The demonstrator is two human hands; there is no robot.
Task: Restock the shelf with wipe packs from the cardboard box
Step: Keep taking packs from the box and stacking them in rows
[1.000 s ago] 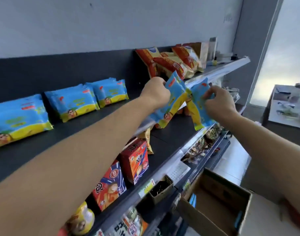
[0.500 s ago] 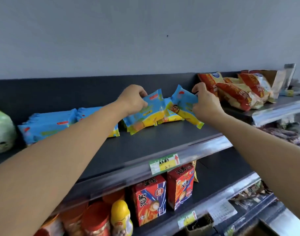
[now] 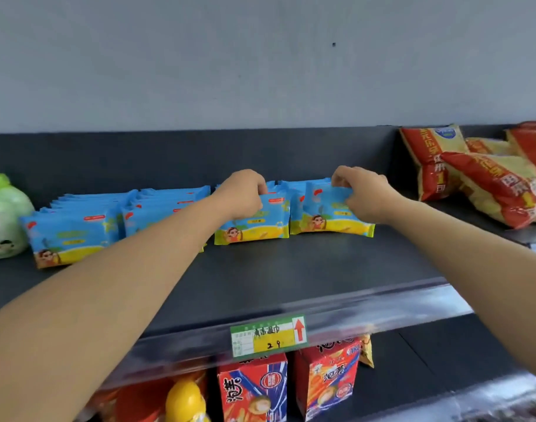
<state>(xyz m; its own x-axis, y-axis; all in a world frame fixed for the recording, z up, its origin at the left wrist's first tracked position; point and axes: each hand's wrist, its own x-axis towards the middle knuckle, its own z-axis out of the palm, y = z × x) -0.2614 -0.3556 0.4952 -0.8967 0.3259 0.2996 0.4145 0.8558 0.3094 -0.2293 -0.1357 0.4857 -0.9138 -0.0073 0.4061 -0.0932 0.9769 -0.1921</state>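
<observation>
Blue and yellow wipe packs stand in rows on the dark top shelf (image 3: 291,269). My left hand (image 3: 242,193) grips the top of one upright wipe pack (image 3: 254,223) at the front of a middle row. My right hand (image 3: 364,193) pinches the top of another wipe pack (image 3: 327,217) at the front of the row just to the right. Both packs rest with their bottom edges on the shelf. Two more rows of wipe packs (image 3: 75,229) stand to the left. The cardboard box is out of view.
A green and white bag (image 3: 4,220) sits at the shelf's far left. Red and yellow snack bags (image 3: 474,175) lie at the right. A price label (image 3: 268,336) hangs on the shelf rail. Red cartons (image 3: 251,388) and a yellow bottle (image 3: 184,400) stand on the lower shelf.
Both hands have carried their packs in to the shelf and stood them upright at the front of two rows. The view has turned to face the shelf squarely.
</observation>
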